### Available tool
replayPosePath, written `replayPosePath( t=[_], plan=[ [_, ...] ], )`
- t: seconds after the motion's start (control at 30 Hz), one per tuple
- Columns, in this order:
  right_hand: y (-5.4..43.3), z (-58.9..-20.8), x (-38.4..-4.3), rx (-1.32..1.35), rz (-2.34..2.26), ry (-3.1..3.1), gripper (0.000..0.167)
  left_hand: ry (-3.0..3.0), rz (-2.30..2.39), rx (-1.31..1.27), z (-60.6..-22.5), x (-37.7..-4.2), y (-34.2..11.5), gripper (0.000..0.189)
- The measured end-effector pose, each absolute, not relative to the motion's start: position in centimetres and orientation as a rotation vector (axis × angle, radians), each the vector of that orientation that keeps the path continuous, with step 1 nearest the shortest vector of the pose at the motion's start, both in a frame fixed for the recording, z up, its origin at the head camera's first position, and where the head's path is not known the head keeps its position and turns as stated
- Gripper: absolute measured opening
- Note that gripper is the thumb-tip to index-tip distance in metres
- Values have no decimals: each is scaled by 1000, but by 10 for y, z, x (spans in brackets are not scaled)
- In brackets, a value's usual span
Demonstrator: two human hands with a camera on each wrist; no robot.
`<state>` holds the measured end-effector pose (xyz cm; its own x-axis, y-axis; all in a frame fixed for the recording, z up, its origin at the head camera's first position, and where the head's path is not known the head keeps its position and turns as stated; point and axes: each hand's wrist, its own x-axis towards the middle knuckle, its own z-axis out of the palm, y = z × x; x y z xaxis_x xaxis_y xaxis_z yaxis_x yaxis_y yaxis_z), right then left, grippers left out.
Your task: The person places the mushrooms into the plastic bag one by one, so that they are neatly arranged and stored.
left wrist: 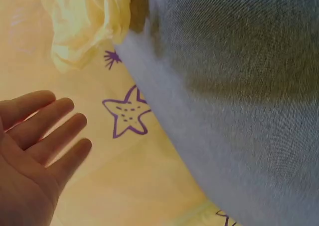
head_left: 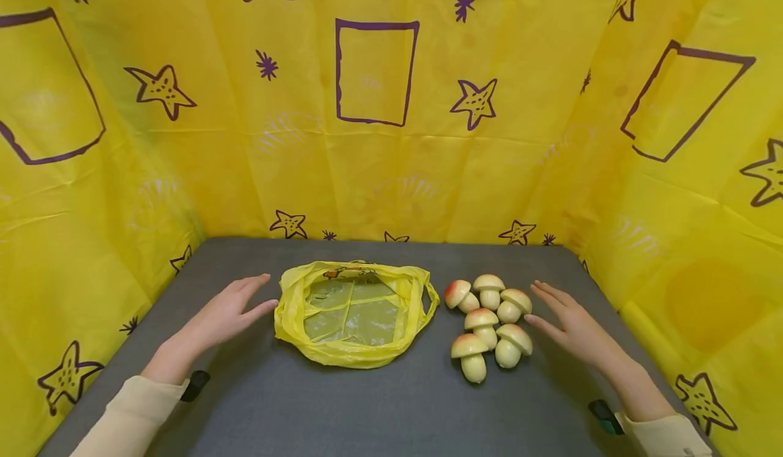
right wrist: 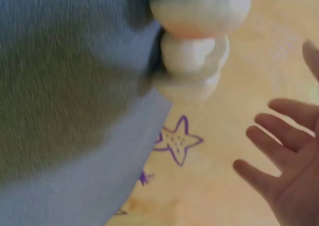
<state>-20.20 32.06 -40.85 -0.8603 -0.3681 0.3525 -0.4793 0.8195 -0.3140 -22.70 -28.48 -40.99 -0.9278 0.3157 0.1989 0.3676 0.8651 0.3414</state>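
Observation:
A yellow plastic bag (head_left: pixel 293 345) lies on the grey table with its wide mouth facing up and its rim folded outward. Just left of it is my left hand (head_left: pixel 223 314), fingers extended, the thumb tip close to the bag's edge. To the bag's right sits a cluster of several toy mushrooms (head_left: pixel 480 321) with cream stems and red-tinged caps. My right hand (head_left: pixel 575 328) is beside them on the right, its fingers straight and holding nothing. In the left wrist view the fingers (left wrist: pixel 60 136) are spread loosely; the right wrist view shows blurred mushrooms (right wrist: pixel 194 56) near the open palm.
The grey table (head_left: pixel 379 413) is enclosed at the back and both sides by yellow cloth (head_left: pixel 379 171) with purple stars and frames drawn on it. Dark wrist straps (head_left: pixel 196 385) show at the cream sleeves (head_left: pixel 131 409).

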Motion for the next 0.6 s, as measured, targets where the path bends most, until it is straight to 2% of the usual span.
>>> replayPosePath(
  t=[0.33, 0.6],
  plan=[
    [297, -421, -196, 595, 627, -2546, 53, -2770, -627, -496, -430, -227, -277, 65],
    [276, -423, -188, 562, 676, -2486, 45, -2683, -756, -356, -442, -227, -269, 52]
  ],
)
